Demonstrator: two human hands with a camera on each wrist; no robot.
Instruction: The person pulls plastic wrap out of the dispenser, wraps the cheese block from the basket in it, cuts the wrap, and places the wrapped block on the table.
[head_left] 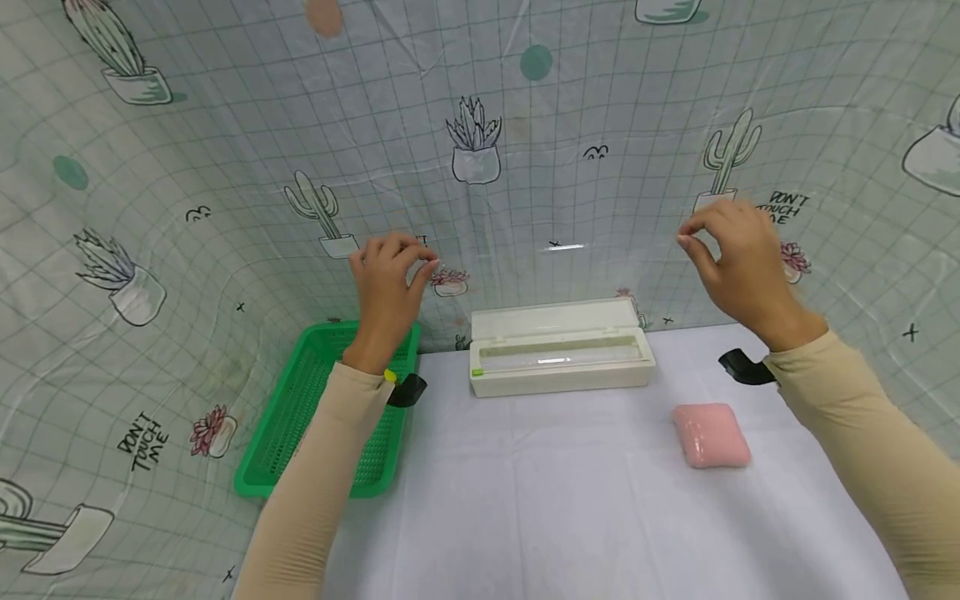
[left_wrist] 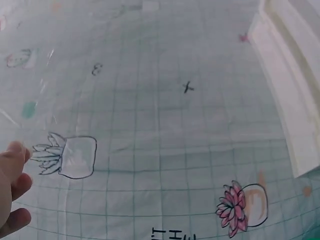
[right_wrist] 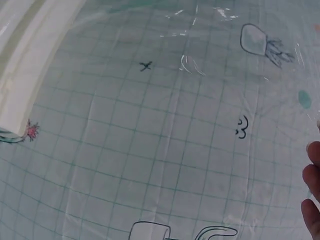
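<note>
A sheet of clear cling film [head_left: 564, 247] hangs in the air between the two hands, made visible mostly by its glare. My left hand [head_left: 390, 287] pinches one side of it between thumb and fingers, above the green basket. At the other side my right hand [head_left: 738, 262] pinches the film too, raised above the table's right part. Glints on the film [right_wrist: 192, 65] also show in the right wrist view. Below and between the hands stands a white cling film dispenser [head_left: 562, 380] with its lid [head_left: 555, 317] raised; a clear window shows along its top.
A green plastic basket [head_left: 258, 479] stands on the left, partly behind the left forearm. On the white tablecloth [head_left: 540, 500] at the right lies a pink, shiny wrapped block [head_left: 711, 435]. A cactus-print curtain [head_left: 405, 125] rises behind the table and along its sides.
</note>
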